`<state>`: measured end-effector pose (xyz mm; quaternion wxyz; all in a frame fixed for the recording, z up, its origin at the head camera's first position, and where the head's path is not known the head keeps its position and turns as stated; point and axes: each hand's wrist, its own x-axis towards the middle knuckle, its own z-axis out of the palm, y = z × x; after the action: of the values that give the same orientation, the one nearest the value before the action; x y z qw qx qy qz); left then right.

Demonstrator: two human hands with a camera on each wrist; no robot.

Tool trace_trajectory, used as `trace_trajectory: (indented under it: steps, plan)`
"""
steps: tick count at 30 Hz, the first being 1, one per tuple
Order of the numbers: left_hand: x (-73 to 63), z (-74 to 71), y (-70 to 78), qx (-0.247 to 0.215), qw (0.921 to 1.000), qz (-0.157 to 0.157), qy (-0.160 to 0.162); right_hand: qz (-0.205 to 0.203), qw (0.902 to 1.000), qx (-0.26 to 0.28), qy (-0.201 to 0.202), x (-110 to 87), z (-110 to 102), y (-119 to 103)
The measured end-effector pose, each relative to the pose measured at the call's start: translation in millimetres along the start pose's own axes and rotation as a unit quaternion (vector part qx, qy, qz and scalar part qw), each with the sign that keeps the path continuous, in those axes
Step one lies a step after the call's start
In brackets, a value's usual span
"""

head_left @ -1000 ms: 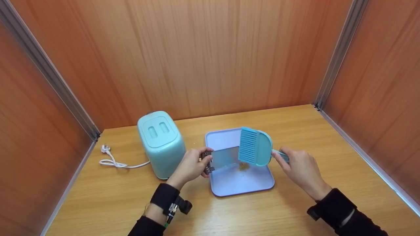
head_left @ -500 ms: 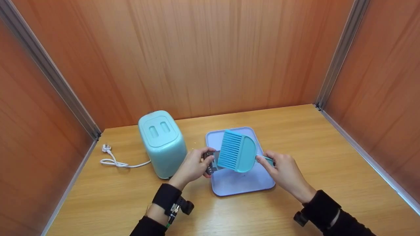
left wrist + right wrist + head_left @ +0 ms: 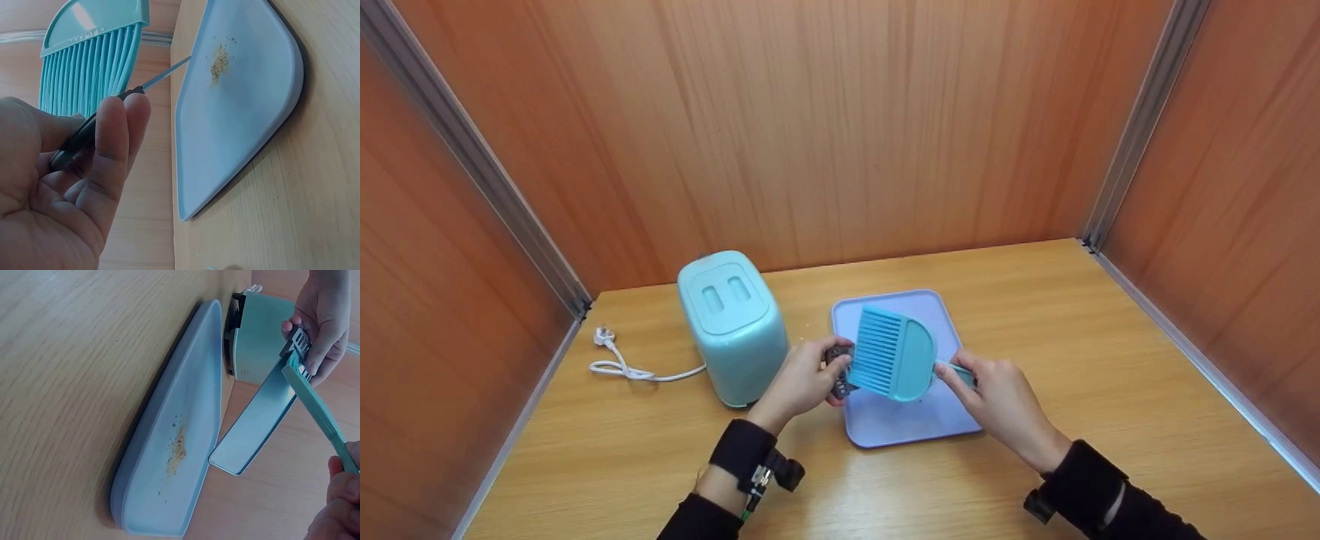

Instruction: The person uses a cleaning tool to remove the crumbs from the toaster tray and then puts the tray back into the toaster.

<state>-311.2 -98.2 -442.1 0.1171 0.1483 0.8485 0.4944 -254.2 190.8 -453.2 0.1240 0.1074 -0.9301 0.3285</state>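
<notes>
My left hand (image 3: 802, 379) pinches the dark slotted end of a crumb tray, a thin metal slide-out tray (image 3: 253, 424) held tilted over a lavender serving tray (image 3: 885, 431). By its handle, my right hand (image 3: 1001, 397) grips a turquoise brush (image 3: 913, 360). The bristles lie against the crumb tray near its dark end, close to my left fingers. In the head view the brush hides most of the crumb tray. A small pile of brown crumbs (image 3: 219, 66) lies on the lavender tray, below the crumb tray's lower end.
A mint-green toaster (image 3: 739, 337) stands just left of my left hand. Its white cord (image 3: 634, 373) and plug (image 3: 603, 337) lie on the wooden table (image 3: 1035, 300) farther left. Wood-grain panels (image 3: 840, 135) enclose the table at the back and sides.
My right hand has moved left with the brush, bringing the bristles from the crumb tray's far end to its dark end. My left hand has stayed nearly still.
</notes>
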Motion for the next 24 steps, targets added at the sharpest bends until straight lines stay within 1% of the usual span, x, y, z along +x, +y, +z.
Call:
trace_trajectory:
  steps: [5,12,19,24]
  plan:
    - [-0.5,-0.3,-1.3,0.005,1.0000,0.000,0.003,-0.006,0.9993,-0.036,0.000,-2.2,-2,2]
    - [-1.7,-1.0,-2.3,0.011,0.9999,0.000,0.008,-0.032,0.9963,-0.078,0.015,-4.8,-5,8]
    - [-1.9,-2.7,-1.5,0.020,0.9998,-0.004,0.007,-0.027,0.9946,-0.098,0.019,-3.2,-11,16]
    - [-2.7,-3.9,0.4,0.023,0.9997,0.001,0.007,-0.022,0.9906,-0.134,0.019,-2.0,-17,23]
